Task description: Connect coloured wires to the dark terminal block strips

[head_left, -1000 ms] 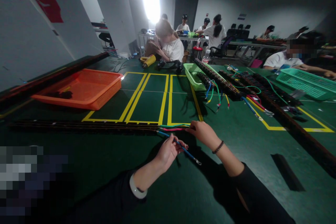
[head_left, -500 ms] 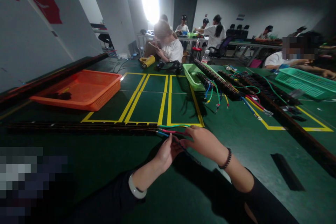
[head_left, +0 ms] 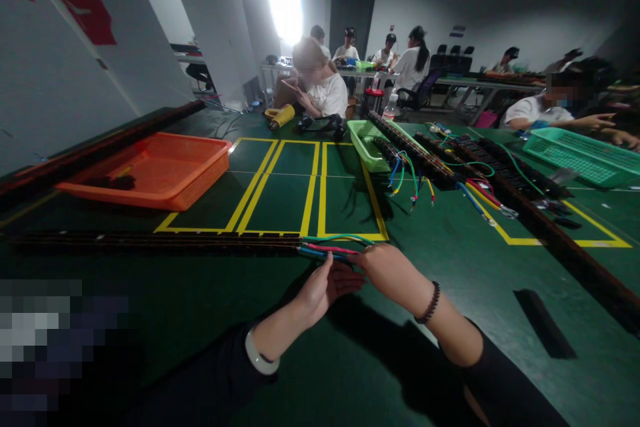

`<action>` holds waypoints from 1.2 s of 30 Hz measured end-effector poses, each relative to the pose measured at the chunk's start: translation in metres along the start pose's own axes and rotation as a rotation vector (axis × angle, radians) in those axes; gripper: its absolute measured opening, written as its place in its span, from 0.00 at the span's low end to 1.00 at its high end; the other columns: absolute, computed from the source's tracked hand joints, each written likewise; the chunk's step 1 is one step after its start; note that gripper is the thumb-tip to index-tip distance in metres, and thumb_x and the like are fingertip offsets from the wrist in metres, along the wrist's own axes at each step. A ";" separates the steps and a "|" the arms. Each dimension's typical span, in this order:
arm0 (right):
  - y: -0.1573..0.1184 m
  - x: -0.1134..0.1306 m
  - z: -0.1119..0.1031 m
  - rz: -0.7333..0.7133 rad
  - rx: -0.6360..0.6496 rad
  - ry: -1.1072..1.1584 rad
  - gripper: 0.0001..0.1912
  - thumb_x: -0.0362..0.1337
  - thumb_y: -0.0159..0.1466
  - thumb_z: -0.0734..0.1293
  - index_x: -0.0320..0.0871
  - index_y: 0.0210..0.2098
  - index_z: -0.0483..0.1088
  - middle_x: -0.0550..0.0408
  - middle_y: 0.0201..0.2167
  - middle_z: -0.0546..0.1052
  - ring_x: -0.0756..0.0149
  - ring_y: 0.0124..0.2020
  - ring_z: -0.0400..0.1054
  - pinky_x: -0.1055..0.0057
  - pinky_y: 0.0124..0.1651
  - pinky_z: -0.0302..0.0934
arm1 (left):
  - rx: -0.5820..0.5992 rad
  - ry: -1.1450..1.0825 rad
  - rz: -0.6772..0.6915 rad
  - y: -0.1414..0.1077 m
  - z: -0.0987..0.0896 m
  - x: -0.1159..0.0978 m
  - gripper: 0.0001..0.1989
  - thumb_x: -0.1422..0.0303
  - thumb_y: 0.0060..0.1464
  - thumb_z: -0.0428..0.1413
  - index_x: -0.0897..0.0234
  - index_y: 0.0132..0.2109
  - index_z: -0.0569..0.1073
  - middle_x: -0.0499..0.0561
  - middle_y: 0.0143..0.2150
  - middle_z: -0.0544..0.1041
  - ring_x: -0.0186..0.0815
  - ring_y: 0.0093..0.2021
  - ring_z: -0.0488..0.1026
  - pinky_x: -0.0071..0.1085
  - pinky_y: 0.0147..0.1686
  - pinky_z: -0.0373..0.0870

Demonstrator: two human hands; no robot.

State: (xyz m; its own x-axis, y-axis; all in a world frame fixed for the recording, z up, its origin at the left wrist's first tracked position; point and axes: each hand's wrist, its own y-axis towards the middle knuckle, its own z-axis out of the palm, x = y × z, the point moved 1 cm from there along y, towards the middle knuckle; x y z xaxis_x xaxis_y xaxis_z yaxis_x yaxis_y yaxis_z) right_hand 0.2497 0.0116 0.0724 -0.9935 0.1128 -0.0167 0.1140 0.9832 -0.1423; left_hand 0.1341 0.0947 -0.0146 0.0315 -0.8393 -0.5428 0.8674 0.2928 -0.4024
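Head view shows the right hand (head_left: pixel 393 277) pinching coloured wires (head_left: pixel 330 250) between its fingers, the left hand (head_left: pixel 316 293) close beside it with thumb and fingers apart, and the wires' long dark strip (head_left: pixel 165 242) lying leftward on the green surface (head_left: pixel 200 293).

The right hand (head_left: pixel 393 277) pinches wires (head_left: pixel 325 249) running from a dark strip (head_left: pixel 160 242); the left hand (head_left: pixel 317 292), fingers extended, touches them. An orange basket (head_left: pixel 205 180) sits beyond.
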 end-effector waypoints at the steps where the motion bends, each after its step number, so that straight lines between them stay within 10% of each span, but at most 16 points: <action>1: 0.002 -0.001 0.002 0.007 0.006 0.005 0.15 0.26 0.62 0.58 0.43 0.41 0.73 0.49 0.32 0.77 0.62 0.34 0.72 0.68 0.38 0.63 | 0.023 0.022 -0.022 -0.001 0.000 0.000 0.18 0.58 0.58 0.50 0.69 0.30 0.72 0.60 0.31 0.78 0.43 0.39 0.76 0.40 0.48 0.68; 12: 0.008 -0.009 0.013 0.052 0.076 0.091 0.12 0.31 0.63 0.60 0.46 0.40 0.75 0.52 0.33 0.78 0.62 0.35 0.72 0.71 0.35 0.62 | 0.114 0.147 -0.027 -0.001 -0.001 0.002 0.19 0.59 0.60 0.46 0.68 0.29 0.70 0.60 0.30 0.78 0.39 0.33 0.76 0.35 0.39 0.70; 17: 0.016 -0.030 0.010 0.163 -0.216 0.247 0.12 0.40 0.65 0.60 0.46 0.43 0.73 0.52 0.37 0.76 0.65 0.39 0.70 0.72 0.40 0.61 | 0.107 0.160 -0.007 0.001 -0.001 0.003 0.18 0.60 0.60 0.45 0.68 0.29 0.68 0.61 0.30 0.78 0.41 0.33 0.76 0.36 0.38 0.69; 24: 0.040 -0.035 0.056 0.053 -0.260 0.288 0.39 0.53 0.53 0.70 0.40 0.58 0.62 0.43 0.47 0.71 0.55 0.47 0.65 0.60 0.49 0.58 | 0.155 0.191 0.027 0.000 -0.001 0.002 0.21 0.55 0.59 0.44 0.67 0.28 0.66 0.60 0.30 0.78 0.41 0.34 0.76 0.38 0.40 0.68; 36: 0.043 -0.014 0.052 0.144 -0.080 0.272 0.09 0.39 0.60 0.65 0.42 0.38 0.71 0.51 0.35 0.75 0.65 0.39 0.69 0.74 0.39 0.57 | 0.165 0.181 -0.024 0.001 -0.001 0.002 0.22 0.54 0.60 0.43 0.68 0.30 0.66 0.62 0.31 0.78 0.41 0.34 0.76 0.37 0.40 0.68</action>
State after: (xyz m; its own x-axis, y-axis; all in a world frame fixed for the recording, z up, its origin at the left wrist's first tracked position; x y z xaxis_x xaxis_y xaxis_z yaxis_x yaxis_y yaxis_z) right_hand 0.2681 0.0450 0.0149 -0.9320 0.2753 0.2358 0.2638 0.9613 -0.0795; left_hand 0.1341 0.0941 -0.0169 -0.0665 -0.7451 -0.6636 0.9367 0.1825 -0.2988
